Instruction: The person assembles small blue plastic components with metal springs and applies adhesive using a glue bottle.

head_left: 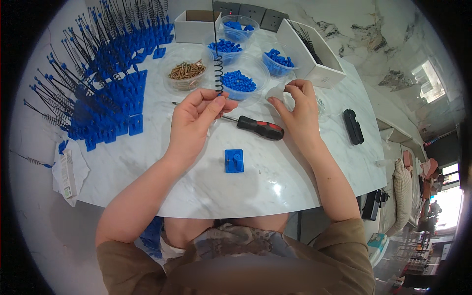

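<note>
The left hand pinches the lower end of a black spring antenna between thumb and fingers, holding it upright: a thin straight wire on top, a coiled spring section below, above the marble table. The right hand is closed on a small whitish piece. A red-and-black screwdriver lies between the hands, with a blue square plastic base nearer the person

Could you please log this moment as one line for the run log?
left hand: pinching black spring rod upright | right hand: holding small white piece | table: screwdriver, blue plate
</note>
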The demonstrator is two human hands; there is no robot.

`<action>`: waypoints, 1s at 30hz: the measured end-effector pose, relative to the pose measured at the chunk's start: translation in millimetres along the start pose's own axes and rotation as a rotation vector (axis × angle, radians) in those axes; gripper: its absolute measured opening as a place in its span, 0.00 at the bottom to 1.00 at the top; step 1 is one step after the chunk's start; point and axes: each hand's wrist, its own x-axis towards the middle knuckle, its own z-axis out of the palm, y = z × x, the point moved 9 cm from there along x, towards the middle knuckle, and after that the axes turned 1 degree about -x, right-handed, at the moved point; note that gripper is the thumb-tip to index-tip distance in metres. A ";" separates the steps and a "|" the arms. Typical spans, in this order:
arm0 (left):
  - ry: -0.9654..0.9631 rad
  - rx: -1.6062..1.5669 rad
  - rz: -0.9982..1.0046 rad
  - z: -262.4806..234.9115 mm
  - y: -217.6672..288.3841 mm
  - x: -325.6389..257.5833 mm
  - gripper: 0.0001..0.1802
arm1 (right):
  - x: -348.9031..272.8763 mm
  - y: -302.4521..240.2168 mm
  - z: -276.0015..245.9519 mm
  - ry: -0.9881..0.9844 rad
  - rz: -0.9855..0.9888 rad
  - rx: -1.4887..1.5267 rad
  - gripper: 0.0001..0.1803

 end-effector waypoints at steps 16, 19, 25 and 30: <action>0.123 0.033 0.156 -17.5 20.1 -3.0 0.12 | -21.4 -39.4 17.2 -0.514 0.145 1.288 0.15; 0.121 0.048 0.149 -17.9 21.2 -2.8 0.13 | -31.3 -45.2 22.4 -0.728 0.099 1.230 0.19; 0.148 0.085 0.130 -17.5 23.3 -4.4 0.14 | -22.1 -30.4 15.2 -0.779 0.204 1.076 0.25; 0.154 0.107 0.157 -21.1 25.5 -6.6 0.14 | -16.5 -30.4 12.2 -0.653 0.152 1.075 0.20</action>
